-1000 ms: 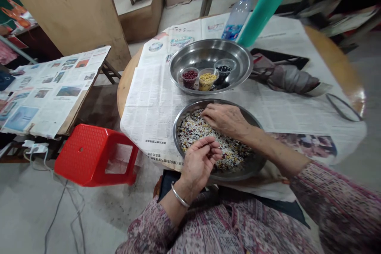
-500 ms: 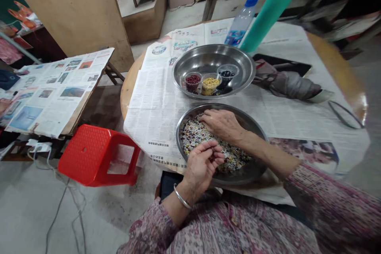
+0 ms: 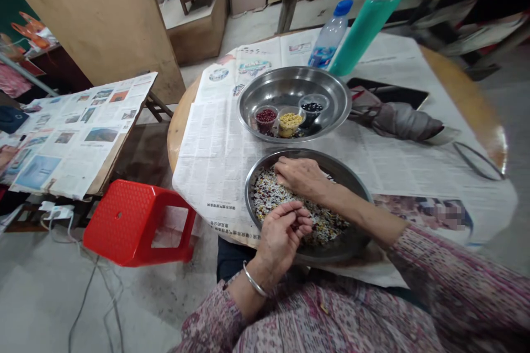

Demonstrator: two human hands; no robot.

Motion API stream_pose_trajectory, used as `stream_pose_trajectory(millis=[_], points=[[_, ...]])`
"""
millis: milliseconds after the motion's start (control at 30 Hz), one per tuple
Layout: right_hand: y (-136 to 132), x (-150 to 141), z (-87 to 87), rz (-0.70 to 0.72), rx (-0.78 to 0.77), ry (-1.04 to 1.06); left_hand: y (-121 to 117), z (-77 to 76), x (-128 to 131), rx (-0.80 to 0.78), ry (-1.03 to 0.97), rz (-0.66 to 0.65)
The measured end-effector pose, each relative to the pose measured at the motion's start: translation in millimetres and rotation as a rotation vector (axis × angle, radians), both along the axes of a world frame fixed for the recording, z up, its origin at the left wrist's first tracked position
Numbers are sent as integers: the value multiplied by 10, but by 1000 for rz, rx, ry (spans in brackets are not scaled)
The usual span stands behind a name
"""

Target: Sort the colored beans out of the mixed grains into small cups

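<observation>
A metal basin point(image 3: 253, 172) near me holds a mix of white grains with red, yellow and black beans point(image 3: 269, 196). My right hand point(image 3: 301, 177) reaches over its far side, fingers bent down together at the surface of the mix; what the fingertips pinch is hidden. Above the near side, my left hand point(image 3: 281, 231) is half turned up with curled fingers; whatever lies in them is too small to name. In a second metal basin point(image 3: 331, 85) beyond stand clear cups of red beans point(image 3: 266, 116), yellow beans point(image 3: 290, 119) and black beans point(image 3: 312, 106).
Newspaper point(image 3: 207, 149) covers the round table. Behind the far basin stand a blue-capped bottle point(image 3: 329, 38) and a tall teal object point(image 3: 372, 22). To the right lie a folded grey umbrella point(image 3: 408, 119) and a dark flat item point(image 3: 401, 91). A red stool point(image 3: 124, 220) is at left.
My right hand's fingers have drawn closer together and bent down more over the mix. My left hand stays nearly still. The view has shifted slightly.
</observation>
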State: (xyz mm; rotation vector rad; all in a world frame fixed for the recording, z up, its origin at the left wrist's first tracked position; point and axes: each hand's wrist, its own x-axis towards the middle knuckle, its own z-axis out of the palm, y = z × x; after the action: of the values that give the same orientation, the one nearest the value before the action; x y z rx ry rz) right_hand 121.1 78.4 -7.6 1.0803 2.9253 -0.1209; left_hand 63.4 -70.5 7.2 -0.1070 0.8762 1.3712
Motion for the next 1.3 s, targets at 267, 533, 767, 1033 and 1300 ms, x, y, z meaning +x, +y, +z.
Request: stream_pose_trajectory(millis=[267,533,767,1033,1300], points=[[11,139,196,-58,-99,228,35,-7,25,-41,-13,81],[-46,406,269,180,-498,384,84,-24,57,-86,1,170],[126,155,-39,123,-79,206,43,-8,47,-75,-13,99],[91,35,-37,190,20,75,36,10,34,-62,-7,52],[10,-93,20,91,-5,8,30,-2,29,-48,21,50]])
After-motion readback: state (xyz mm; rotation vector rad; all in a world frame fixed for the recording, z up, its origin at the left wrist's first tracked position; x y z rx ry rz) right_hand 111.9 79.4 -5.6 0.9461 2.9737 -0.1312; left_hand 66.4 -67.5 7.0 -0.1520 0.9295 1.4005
